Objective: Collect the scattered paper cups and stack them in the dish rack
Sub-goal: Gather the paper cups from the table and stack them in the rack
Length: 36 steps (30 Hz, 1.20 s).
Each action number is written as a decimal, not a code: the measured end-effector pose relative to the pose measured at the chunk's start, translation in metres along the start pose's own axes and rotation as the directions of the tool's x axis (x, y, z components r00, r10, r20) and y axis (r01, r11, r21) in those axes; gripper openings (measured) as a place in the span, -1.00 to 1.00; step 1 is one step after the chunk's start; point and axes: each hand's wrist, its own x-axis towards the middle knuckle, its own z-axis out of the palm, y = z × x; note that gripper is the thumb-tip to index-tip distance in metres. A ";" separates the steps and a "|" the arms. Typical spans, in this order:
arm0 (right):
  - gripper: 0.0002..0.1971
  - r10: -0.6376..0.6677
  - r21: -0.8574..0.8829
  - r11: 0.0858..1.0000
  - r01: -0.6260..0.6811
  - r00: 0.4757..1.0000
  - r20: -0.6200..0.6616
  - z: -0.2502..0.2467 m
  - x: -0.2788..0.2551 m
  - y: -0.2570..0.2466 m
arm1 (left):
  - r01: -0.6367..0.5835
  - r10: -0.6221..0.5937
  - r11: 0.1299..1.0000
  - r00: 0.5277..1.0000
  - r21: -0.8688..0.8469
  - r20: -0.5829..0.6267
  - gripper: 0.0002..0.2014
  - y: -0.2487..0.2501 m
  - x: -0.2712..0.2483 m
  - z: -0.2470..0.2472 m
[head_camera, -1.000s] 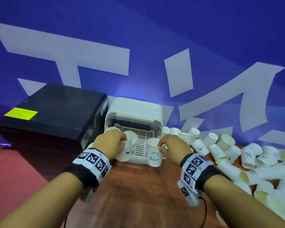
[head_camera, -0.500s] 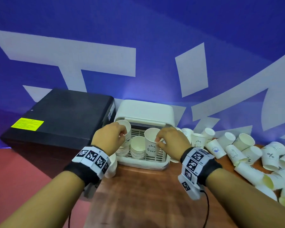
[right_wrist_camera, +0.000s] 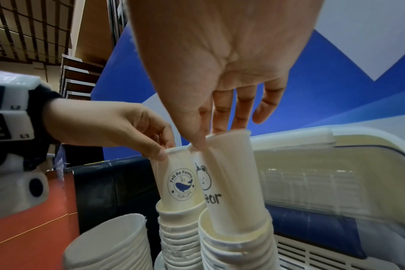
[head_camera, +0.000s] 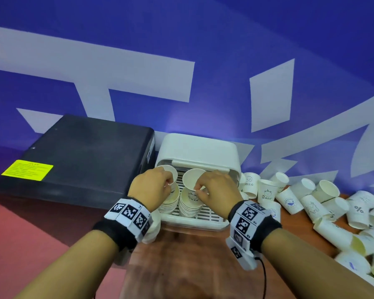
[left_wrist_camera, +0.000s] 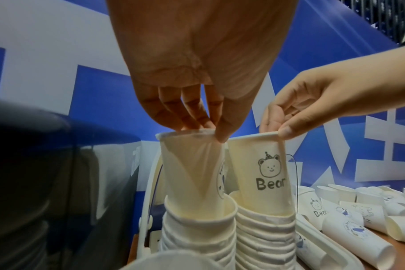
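Each hand is lowering one cup into its own stack in the rack [head_camera: 194, 220], so two go in at once. The left hand [head_camera: 152, 187] pinches the rim of the whale cup [right_wrist_camera: 179, 180] between thumb and fingertips, its base already inside the left stack [left_wrist_camera: 197, 235]. The right hand [head_camera: 215, 190] pinches the rim of the Bear cup [left_wrist_camera: 264, 175] the same way, its base in the right stack [left_wrist_camera: 266, 237].

Holding by the rim looks deliberate: it leaves the cup walls free to slide down into the cup below, and the fingers stay clear of the nest. Both cups hang upright and still stand well proud, so I'd say they need a push or a drop to seat.

Many loose cups [head_camera: 324, 199] lie tumbled on the surface [head_camera: 181, 266] to the right of the rack, within easy reach. A third stack [right_wrist_camera: 109, 243] stands to the left, seemingly just outside the rack.
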 end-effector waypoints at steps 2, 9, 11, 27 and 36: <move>-0.81 -0.003 0.018 1.000 0.002 1.000 0.008 0.006 0.002 -0.002 | -0.010 0.009 1.000 1.000 0.002 0.027 -0.80 -0.002 0.001 0.005; -0.79 -0.005 0.028 1.000 0.003 0.998 0.062 0.020 0.003 0.001 | 0.006 -0.008 1.000 0.991 0.013 0.132 -0.78 -0.005 -0.001 0.018; -0.79 0.004 0.038 0.999 -0.007 0.997 0.073 0.023 0.003 0.003 | 0.009 -0.011 1.000 0.991 0.014 0.137 -0.79 -0.005 -0.001 0.019; -0.80 0.027 0.094 0.995 -0.035 0.996 0.086 0.022 -0.014 0.016 | -0.013 0.020 0.999 0.992 -0.053 0.129 -0.79 0.006 -0.011 0.017; -0.84 0.165 0.124 0.978 -0.171 0.985 0.059 0.010 -0.062 0.031 | -0.129 0.140 0.983 0.987 -0.131 0.083 -0.78 0.042 -0.014 0.024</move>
